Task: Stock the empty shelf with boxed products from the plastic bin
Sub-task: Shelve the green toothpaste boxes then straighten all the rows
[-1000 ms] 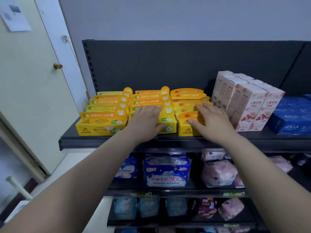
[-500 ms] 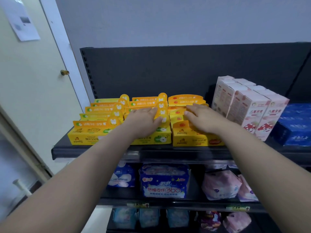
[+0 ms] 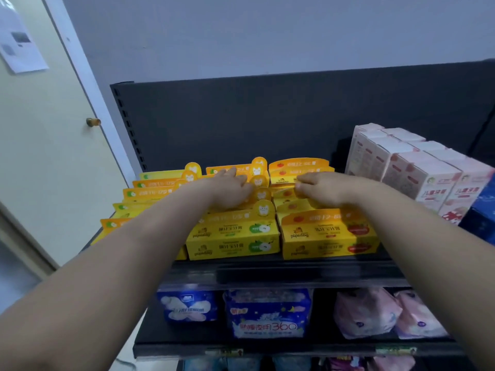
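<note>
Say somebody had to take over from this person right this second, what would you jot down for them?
Left hand: fingers straight, resting flat on the middle row of yellow boxes.
Right hand: fingers curled over the right row; grip unclear.
Done: three rows of yellow boxes stand on the top shelf, left of the pink boxes.
Left: probably straightening the rows. The bin is out of view.

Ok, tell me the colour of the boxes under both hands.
Yellow boxes with orange top flaps; head view.
</note>
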